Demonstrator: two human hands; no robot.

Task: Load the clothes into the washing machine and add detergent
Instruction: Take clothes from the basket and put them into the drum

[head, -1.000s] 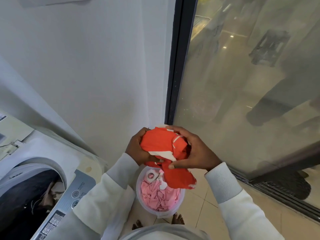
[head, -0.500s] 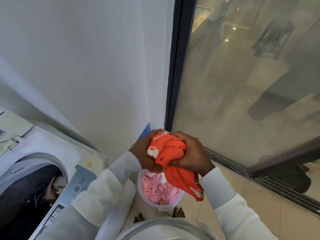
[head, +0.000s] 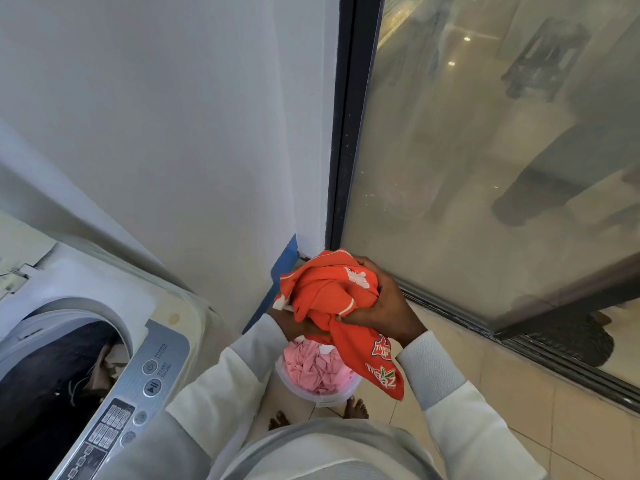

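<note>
**Orange garment balled up over the bucket**

Head view: both hands bunch the orange garment (head: 329,296) directly above the bucket (head: 320,398), probably to drop it compactly into the washing machine (head: 162,344) left of the bucket. The right hand (head: 384,313) has its fingers curled tight on the cloth. The left hand (head: 290,323) grips from beneath, fingers mostly hidden.

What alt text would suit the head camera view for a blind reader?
Left hand and right hand grip a bunched orange cloth garment above a clear plastic bucket of pink clothes; an open white washing machine stands left.
</note>
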